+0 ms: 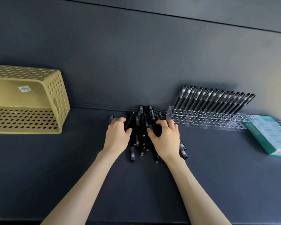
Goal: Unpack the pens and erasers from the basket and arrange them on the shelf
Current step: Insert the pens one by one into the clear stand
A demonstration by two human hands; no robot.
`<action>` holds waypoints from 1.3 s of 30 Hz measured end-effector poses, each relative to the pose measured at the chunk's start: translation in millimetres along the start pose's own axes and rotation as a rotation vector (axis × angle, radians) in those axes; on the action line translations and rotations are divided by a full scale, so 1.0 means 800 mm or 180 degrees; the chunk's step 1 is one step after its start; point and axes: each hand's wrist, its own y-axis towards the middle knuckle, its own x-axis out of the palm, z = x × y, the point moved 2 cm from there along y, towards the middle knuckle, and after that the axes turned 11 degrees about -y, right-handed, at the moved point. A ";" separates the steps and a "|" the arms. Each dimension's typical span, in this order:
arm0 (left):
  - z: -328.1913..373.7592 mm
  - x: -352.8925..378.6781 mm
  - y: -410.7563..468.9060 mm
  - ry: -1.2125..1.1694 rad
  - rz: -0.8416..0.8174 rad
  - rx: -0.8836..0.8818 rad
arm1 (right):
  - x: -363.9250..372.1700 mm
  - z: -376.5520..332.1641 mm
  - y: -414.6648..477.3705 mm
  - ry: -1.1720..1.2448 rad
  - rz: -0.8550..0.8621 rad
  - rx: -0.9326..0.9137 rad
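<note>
A pile of black pens [142,135] lies on the dark shelf [71,168] near the back wall. My left hand [118,134] rests on the pile's left side, fingers curled over several pens. My right hand [166,137] covers the right side, fingers curled round pens there. A clear acrylic pen rack [206,121] stands to the right with a row of black pens [214,101] leaning in its back holes. A teal box of erasers [269,133] lies at the far right. The tan perforated basket [28,101] lies tipped on its side at the left, nothing visible inside.
The dark wall rises straight behind the shelf. One loose pen [111,119] lies just left of my left hand. The shelf's front edge runs along the bottom of the view.
</note>
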 end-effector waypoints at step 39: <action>0.055 0.016 -0.028 -0.2428 -0.0230 -0.0036 | -0.057 0.018 0.000 0.2588 -0.0180 0.0402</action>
